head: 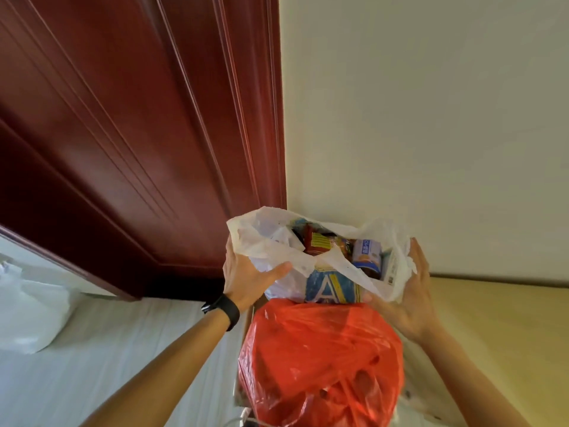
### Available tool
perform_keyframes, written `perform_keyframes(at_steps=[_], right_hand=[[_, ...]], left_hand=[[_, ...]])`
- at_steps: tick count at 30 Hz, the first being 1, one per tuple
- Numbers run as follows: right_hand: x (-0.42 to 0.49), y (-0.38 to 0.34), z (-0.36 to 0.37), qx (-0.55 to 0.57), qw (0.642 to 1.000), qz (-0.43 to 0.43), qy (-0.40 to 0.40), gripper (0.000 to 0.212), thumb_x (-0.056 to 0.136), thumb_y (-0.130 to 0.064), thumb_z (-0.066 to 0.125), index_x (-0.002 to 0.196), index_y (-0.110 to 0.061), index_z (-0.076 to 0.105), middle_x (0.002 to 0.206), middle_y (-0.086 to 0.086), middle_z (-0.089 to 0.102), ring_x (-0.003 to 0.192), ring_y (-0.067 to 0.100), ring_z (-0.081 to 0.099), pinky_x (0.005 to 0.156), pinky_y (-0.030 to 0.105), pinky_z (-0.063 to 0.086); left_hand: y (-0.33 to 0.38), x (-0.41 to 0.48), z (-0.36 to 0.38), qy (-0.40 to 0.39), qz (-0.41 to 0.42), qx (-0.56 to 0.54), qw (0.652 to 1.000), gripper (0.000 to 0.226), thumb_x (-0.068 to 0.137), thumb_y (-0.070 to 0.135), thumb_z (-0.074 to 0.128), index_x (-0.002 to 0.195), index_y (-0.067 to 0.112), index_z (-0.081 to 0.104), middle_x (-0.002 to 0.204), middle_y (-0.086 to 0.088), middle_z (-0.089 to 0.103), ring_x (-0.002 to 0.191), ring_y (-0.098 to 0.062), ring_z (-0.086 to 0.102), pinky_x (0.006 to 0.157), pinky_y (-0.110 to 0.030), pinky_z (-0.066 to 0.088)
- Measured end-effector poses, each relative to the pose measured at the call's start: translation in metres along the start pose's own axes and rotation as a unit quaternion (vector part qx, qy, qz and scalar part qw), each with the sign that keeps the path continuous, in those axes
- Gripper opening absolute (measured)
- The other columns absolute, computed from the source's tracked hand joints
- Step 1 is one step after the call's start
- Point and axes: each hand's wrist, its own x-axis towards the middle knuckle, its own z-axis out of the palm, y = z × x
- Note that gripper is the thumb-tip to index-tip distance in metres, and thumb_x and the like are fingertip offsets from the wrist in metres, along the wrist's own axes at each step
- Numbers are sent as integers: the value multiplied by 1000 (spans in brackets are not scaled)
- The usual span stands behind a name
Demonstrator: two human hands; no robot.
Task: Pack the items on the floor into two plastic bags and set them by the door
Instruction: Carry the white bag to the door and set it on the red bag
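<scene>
White bag point(268, 243) between left hand point(244, 280), right hand point(416, 292)

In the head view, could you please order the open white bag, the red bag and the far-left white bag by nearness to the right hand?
1. The open white bag: gripped by the right hand.
2. The red bag: beside its wrist, lower left.
3. The far-left white bag: on the floor.

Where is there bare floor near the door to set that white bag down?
Free: the pale floor before the door, between the spare bag at the left edge and the red bag. Crowded: the corner of door and wall, where the left hand and right hand hold the white bag by the red bag.
</scene>
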Motion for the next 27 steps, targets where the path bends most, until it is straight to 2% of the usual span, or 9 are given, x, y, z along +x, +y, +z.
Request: perform_keyframes(at_steps=[2, 3, 5, 8, 11, 14, 21, 24, 27], right_hand=[[2, 3, 5, -12, 999, 36, 21, 131, 59, -61, 83, 156, -31, 1, 154, -9, 26, 133, 6, 38, 101, 36, 42], [3, 5, 7, -22, 999, 40, 28, 126, 64, -43, 87, 156, -35, 1, 140, -8, 40, 108, 5, 54, 82, 30, 49], [11, 6, 9, -36, 998, 31, 33, 97, 79, -17, 76, 153, -39, 17, 114, -11, 55, 77, 7, 57, 61, 23, 41], [25, -1, 12, -42, 997, 9, 67, 45, 84, 0, 62, 122, -26, 65, 94, -6, 63, 79, 22, 63, 64, 13, 38], [39, -19, 12, 16, 995, 33, 90, 38, 80, -1, 60, 91, -37, 67, 81, -15, 62, 73, 5, 60, 62, 9, 39], [58, -37, 13, 41, 995, 67, 63, 28, 76, -8, 62, 88, -32, 68, 86, -9, 66, 72, 3, 58, 62, 15, 40], [73, -59, 42, -46, 998, -14, -48, 18, 80, -16, 65, 95, -24, 74, 89, -5, 63, 79, 11, 56, 68, 12, 36], [61, -52, 49, -66, 988, -6, -141, 26, 82, -12, 64, 102, -24, 76, 98, -3, 59, 92, 13, 56, 81, 21, 39], [42, -47, 50, -54, 988, -13, -142, 30, 84, -14, 62, 107, -28, 75, 99, -11, 52, 93, 11, 57, 85, 22, 42]], left_hand=[[3, 10, -1, -17, 48, 61, 997, 102, 62, 62, 80, 145, 22, 36, 151, -1, 39, 136, -17, 38, 110, -41, 36], [7, 15, 0, -15, 101, 96, 990, 77, 72, 47, 80, 137, 20, 48, 151, 0, 41, 136, -19, 39, 110, -42, 37], [18, 18, 6, -16, 211, 125, 969, 38, 86, 23, 72, 122, 16, 64, 142, 0, 52, 134, -21, 44, 107, -44, 40], [36, 6, 27, -41, 235, 90, 967, 32, 95, 21, 59, 127, 22, 61, 117, 4, 67, 113, -10, 55, 98, -22, 42], [41, -12, 57, -164, 219, 126, 954, 13, 98, 34, 48, 108, 32, 57, 97, 5, 68, 92, -16, 62, 76, -32, 48], [37, -25, 82, -216, 245, 191, 926, 12, 95, 40, 47, 92, 29, 53, 97, 3, 63, 92, -21, 56, 73, -32, 41], [38, -22, 80, -267, 220, 158, 925, 19, 91, 46, 55, 96, 30, 65, 105, 8, 66, 101, -15, 59, 81, -27, 46], [29, -25, 64, -176, 356, 180, 900, 25, 92, 42, 51, 105, 30, 69, 121, 10, 62, 112, -13, 54, 95, -29, 46], [39, -7, 42, -36, 479, 184, 857, 42, 83, 25, 59, 124, 28, 60, 133, 2, 52, 117, -20, 50, 98, -33, 42]])
